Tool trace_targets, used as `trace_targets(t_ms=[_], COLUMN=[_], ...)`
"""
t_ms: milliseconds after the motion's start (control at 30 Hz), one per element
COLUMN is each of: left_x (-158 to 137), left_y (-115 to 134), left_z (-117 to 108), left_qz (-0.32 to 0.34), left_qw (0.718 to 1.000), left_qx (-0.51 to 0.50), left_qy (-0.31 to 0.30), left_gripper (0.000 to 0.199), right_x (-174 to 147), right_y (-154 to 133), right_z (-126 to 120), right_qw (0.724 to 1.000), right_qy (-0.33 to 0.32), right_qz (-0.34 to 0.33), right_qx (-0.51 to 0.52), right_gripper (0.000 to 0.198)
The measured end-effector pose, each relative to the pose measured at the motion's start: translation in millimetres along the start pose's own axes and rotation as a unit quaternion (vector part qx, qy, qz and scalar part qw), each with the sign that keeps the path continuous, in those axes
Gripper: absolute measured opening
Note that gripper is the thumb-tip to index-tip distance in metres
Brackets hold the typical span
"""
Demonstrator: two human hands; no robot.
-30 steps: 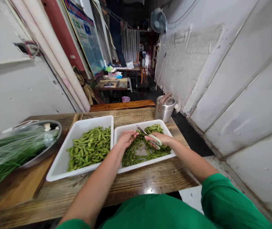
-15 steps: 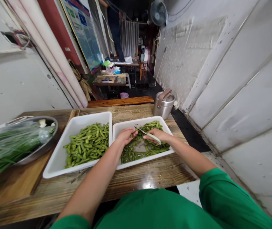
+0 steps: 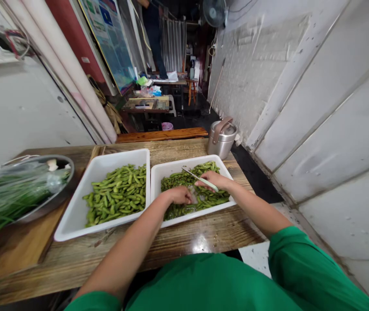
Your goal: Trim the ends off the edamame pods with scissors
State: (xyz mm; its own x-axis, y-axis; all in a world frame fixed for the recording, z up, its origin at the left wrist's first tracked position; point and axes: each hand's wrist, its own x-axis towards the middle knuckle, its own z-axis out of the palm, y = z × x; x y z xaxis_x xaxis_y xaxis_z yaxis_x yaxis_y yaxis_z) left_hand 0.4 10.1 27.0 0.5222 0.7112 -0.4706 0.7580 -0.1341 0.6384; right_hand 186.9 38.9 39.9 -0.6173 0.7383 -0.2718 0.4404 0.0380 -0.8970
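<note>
My left hand (image 3: 181,195) is down in the right-hand white tray (image 3: 154,183), its fingers curled together among wet green soybean pods (image 3: 218,198). Whatever its fingertips grip is hidden. My right hand (image 3: 212,180) is closed around scissors (image 3: 209,185) with a pale green handle, over the tray's right side. Their slim metal blades point up and left, above the pods. The left-hand white tray (image 3: 102,160), beside my left forearm, holds a heap of green soybean pods (image 3: 119,194).
A steel pot (image 3: 221,140) with a brown handle stands behind the right tray. At far left, a metal bowl (image 3: 70,175) holds bagged long green stalks (image 3: 16,190) on a wooden board (image 3: 25,246). Across the room, a person (image 3: 154,39) is partly visible beside a table.
My left hand has moved down and toward me, from beside the scissor tips into the pods. My right hand still holds the scissors in nearly the same place. The view has shifted slightly.
</note>
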Motion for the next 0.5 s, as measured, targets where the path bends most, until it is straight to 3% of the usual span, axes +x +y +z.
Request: trace_targets(t_ms=[100,200,267,333,433,500], left_x=[2.6,3.7,3.6,3.6,4.8,6.0], left_y=[5.8,8.9,6.1,-0.1,-10.4,-14.9], left_z=[9.7,10.8,5.6,-1.7,-10.7,-13.6], left_qz=[-0.044,-0.044,-0.006,0.004,-0.057,-0.101], left_qw=[0.986,0.983,0.992,0.988,0.955,0.919], left_qx=[0.161,0.172,0.106,0.022,-0.115,-0.222], left_qy=[0.027,0.039,0.075,0.153,0.268,0.308], left_gripper=[0.012,0.010,0.006,0.010,0.018,0.017], right_x=[0.5,0.7,0.5,0.0,-1.3,-2.6], right_y=[0.5,0.5,0.1,-0.5,-2.0,-3.2], right_z=[-0.3,0.0,0.3,0.6,1.1,1.7], right_qw=[1.000,1.000,1.000,1.000,1.000,0.999], right_qy=[0.001,0.003,0.005,0.004,-0.006,-0.021], right_qz=[0.000,0.000,0.003,0.007,0.018,0.029], right_qx=[-0.004,-0.009,-0.003,0.007,0.014,0.020], right_gripper=[0.042,0.042,0.042,0.042,0.042,0.042])
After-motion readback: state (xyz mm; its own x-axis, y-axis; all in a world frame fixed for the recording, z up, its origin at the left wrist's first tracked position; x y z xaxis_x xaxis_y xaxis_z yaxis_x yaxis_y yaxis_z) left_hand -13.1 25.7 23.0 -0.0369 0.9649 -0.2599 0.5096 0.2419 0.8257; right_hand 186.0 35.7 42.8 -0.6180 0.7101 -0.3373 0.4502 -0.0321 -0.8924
